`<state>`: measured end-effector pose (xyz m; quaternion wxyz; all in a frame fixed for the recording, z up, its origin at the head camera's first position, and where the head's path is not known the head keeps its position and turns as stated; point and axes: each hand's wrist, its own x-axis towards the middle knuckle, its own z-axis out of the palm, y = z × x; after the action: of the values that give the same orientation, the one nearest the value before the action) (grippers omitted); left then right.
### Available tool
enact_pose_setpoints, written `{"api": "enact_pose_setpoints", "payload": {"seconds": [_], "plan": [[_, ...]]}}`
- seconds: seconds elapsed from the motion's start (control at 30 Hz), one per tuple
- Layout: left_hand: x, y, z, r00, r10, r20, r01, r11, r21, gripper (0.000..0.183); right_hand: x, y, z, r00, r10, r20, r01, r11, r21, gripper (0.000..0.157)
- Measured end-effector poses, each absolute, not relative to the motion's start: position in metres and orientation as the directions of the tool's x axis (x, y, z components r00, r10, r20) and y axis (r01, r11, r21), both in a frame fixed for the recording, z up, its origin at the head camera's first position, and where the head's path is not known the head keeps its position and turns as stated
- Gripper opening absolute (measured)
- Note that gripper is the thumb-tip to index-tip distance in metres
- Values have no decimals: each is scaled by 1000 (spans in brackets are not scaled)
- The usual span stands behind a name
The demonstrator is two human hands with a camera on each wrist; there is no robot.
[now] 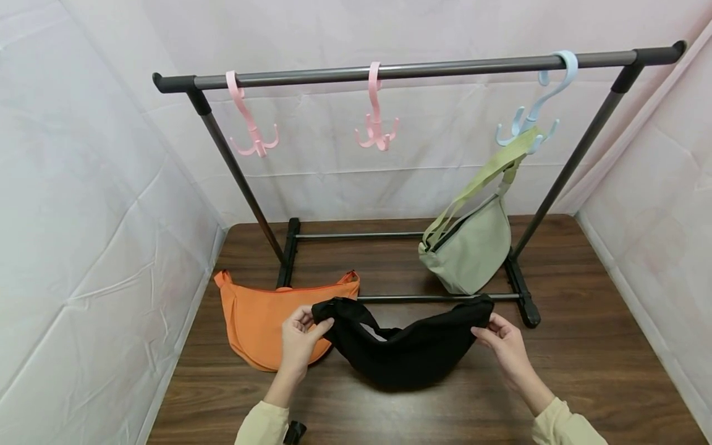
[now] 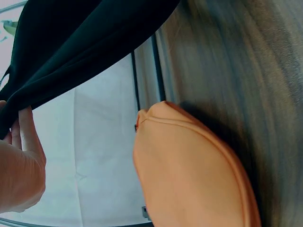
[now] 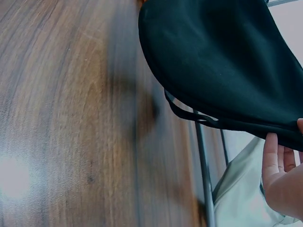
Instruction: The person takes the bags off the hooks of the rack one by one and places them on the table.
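Note:
A black shoulder bag [image 1: 411,352] is stretched between both hands above the wooden surface, its middle sagging. My left hand [image 1: 298,340] pinches its left end between thumb and fingers, and my right hand [image 1: 506,346] pinches the right end. In the right wrist view a loop of black strap [image 3: 184,112] hangs below the bag's edge. Left of it, an orange bag [image 1: 256,321] lies on the wood, partly behind my left hand and the black bag. A pale green bag [image 1: 473,247] hangs by its strap from a light blue hook [image 1: 534,114] at the right.
A dark metal rack [image 1: 445,69] spans the back, with its base [image 1: 356,235] on the wooden surface [image 1: 601,346]. Two pink hooks [image 1: 253,123] hang on its bar, at the left and the middle. White cloth [image 1: 100,204] lines the sides and back.

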<state>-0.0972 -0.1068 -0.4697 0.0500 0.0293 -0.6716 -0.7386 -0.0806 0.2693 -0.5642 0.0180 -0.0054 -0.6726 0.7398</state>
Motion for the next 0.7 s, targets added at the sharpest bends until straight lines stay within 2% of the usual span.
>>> {"api": "enact_pose_setpoints", "payload": {"seconds": [0.1, 0.2, 0.3, 0.53, 0.7], "plan": [[-99, -106, -474, -994, -106, -33, -24, -81, 996, 17, -73, 255, -526, -998, 21, -53, 52, -53, -997, 15], [-103, -105, -479, -991, -106, -86, -80, -62, 995, 18, -75, 248, -515, -987, 56, -148, 147, -11, -989, 12], [-110, -103, -482, -987, -105, -118, -113, -52, 992, 19, -81, 247, -518, -977, 91, -195, 197, 17, -980, 10], [-126, -100, -492, -982, -104, -159, -150, -83, 985, 19, -97, 253, -545, -984, 100, -147, 143, -44, -989, 11], [-137, -99, -500, -965, -121, -232, -222, -93, 971, 20, -107, 252, -552, -971, 125, -203, 202, -16, -979, 9]]}}
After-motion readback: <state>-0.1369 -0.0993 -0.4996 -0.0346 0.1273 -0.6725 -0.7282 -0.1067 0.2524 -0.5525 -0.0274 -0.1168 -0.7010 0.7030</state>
